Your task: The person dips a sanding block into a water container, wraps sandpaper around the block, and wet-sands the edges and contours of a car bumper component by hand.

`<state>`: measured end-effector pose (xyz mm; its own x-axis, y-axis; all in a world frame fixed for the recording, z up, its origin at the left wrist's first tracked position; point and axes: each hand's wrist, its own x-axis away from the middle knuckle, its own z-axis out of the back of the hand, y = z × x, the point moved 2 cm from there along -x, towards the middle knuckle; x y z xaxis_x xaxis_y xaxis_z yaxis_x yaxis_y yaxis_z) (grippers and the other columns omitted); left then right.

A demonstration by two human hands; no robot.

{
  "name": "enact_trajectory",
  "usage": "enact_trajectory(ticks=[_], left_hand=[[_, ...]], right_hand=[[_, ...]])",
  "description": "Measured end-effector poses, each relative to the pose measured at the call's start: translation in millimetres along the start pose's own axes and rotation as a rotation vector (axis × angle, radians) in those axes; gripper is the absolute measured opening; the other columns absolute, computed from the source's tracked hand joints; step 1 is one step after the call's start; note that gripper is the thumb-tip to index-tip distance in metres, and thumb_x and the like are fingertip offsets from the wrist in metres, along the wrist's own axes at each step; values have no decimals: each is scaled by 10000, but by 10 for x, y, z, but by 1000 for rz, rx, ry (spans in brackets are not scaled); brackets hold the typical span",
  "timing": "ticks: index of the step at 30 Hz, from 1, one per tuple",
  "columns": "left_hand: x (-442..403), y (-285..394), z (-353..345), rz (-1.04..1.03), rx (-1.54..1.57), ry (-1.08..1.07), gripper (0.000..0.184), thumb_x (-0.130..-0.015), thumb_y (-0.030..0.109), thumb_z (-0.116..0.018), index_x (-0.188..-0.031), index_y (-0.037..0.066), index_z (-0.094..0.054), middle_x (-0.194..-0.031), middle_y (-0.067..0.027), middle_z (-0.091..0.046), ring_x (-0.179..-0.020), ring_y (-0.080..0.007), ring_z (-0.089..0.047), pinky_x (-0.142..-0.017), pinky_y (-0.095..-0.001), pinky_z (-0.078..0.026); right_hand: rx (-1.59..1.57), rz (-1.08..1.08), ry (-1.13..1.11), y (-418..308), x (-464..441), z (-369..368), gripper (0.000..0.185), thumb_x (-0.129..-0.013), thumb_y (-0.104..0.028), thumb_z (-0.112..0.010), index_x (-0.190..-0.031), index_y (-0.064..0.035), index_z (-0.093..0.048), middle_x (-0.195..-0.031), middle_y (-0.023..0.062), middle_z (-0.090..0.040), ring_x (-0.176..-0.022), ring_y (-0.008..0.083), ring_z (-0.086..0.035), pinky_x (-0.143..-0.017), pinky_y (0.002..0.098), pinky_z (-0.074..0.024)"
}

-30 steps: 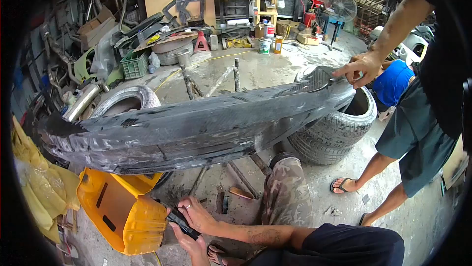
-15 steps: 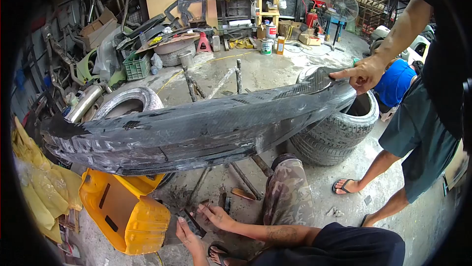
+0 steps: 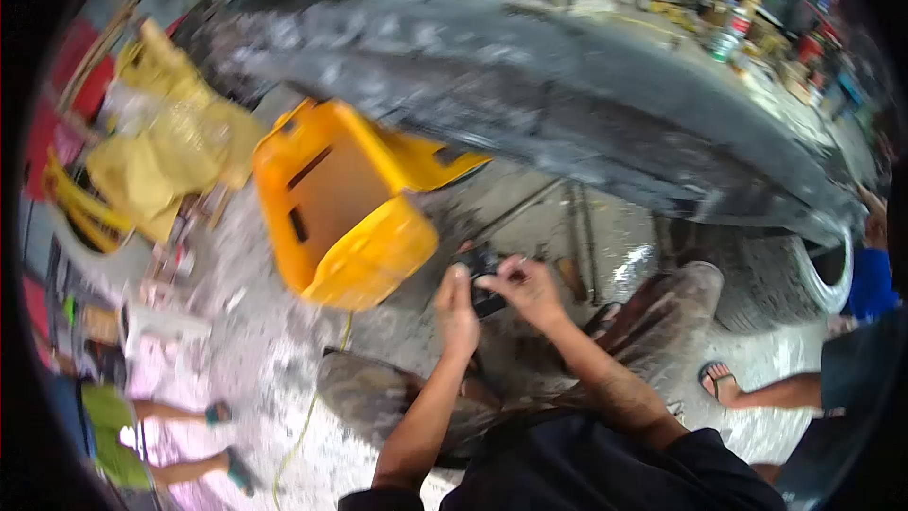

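Observation:
Low in front of my body, my left hand (image 3: pixel 458 314) and my right hand (image 3: pixel 530 292) are close together at a small dark object (image 3: pixel 488 301). Blur hides what the object is and how the fingers of each hand close on it. Beyond them stretches a long dark panel (image 3: pixel 530 86) with whitish smears. To the left of my hands, an orange-yellow plastic container (image 3: pixel 378 260) lies tipped with its hollow side showing.
Tires (image 3: pixel 771 279) support the panel's right end. One person's foot (image 3: pixel 724 385) is on the right, another person's legs (image 3: pixel 189 414) at lower left. Yellow sheeting (image 3: pixel 170 147) lies at upper left. A yellow cord (image 3: pixel 307 416) crosses the floor.
The view has swung down and to the left, so the panel now slants down to the right. A second person's legs have come into view at lower left. My hands appear nearer the middle.

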<state>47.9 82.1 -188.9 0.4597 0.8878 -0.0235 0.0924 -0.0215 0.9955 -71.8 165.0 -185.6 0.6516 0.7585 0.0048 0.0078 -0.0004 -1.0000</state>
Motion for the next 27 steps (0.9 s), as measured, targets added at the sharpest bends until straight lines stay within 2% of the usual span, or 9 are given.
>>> enact_trajectory(ticks=[1, 4, 6, 9, 10, 15, 18, 23, 27], left_hand=[[-6, 160, -58, -79, -31, 8, 451, -1096, 410, -436, -1099, 10, -645, -1005, -59, -656, -967, -182, -576, -900, -321, -451], [-31, 184, 30, 60, -142, -47, 496, -1084, 455, -453, -1149, 9, -661, -1040, -37, -671, -962, -163, -610, -859, -305, -472], [-16, 269, -37, 339, 467, -108, 501, -1058, 471, -514, -1204, 9, -640, -1095, -44, -676, -979, -145, -630, -782, -315, -493], [-81, 231, 98, 294, 485, -356, 508, -1041, 483, -538, -1218, 16, -635, -1093, -66, -684, -962, -154, -652, -748, -339, -516], [-90, 273, 115, 296, 339, -418, 470, -1051, 410, -547, -1279, 4, -610, -1149, -90, -675, -1044, -171, -651, -884, -353, -532], [-80, 509, 8, 248, 458, -285, 500, -1054, 321, -564, -1405, -34, -534, -1257, -122, -636, -1138, -190, -629, -997, -348, -494], [-118, 447, 100, 231, 621, -259, 537, -1059, 344, -549, -1441, -29, -490, -1354, -116, -586, -1222, -220, -588, -1078, -391, -439], [38, 365, -90, 309, 679, -376, 571, -1059, 371, -543, -1473, -8, -439, -1402, -114, -563, -1270, -211, -562, -1096, -389, -427], [4, 329, -80, 277, 646, -215, 530, -1053, 361, -562, -1440, 13, -464, -1421, -117, -559, -1290, -211, -551, -1101, -385, -431]], right_hand=[[-57, 63, 12, 45, -16, -14, 320, -797, -205, -895, -868, -59, -619, -808, -30, -618, -723, 69, -562, -687, 245, -495], [-143, 39, -6, -99, -77, 39, 309, -801, -191, -888, -856, -65, -612, -809, -42, -602, -731, 62, -551, -685, 233, -478], [-116, -82, -95, -188, -133, 137, 287, -818, -170, -870, -848, -67, -603, -811, -52, -587, -746, 58, -547, -684, 224, -464], [-106, -142, -244, -607, -235, 302, 273, -821, -167, -866, -864, -63, -617, -815, -63, -581, -759, 55, -547, -680, 226, -456], [11, -111, -339, -584, -279, 327, 245, -824, -157, -855, -926, -80, -647, -843, -70, -580, -762, 49, -532, -699, 230, -438], [37, -78, -364, -602, -212, 327, 300, -838, -132, -840, -1062, -49, -658, -897, -10, -635, -823, 95, -626, -733, 251, -513], [-330, -269, -298, -409, -126, 378, 315, -889, -102, -784, -1139, 24, -641, -966, 88, -681, -823, 161, -689, -744, 304, -596], [-281, -242, -304, -508, -137, 268, 336, -875, -86, -797, -1144, 26, -630, -951, 74, -677, -828, 156, -678, -738, 299, -588], [-256, -117, -241, -662, -119, 205, 257, -887, -84, -782, -1103, -17, -660, -926, 28, -654, -807, 111, -651, -714, 264, -576]])
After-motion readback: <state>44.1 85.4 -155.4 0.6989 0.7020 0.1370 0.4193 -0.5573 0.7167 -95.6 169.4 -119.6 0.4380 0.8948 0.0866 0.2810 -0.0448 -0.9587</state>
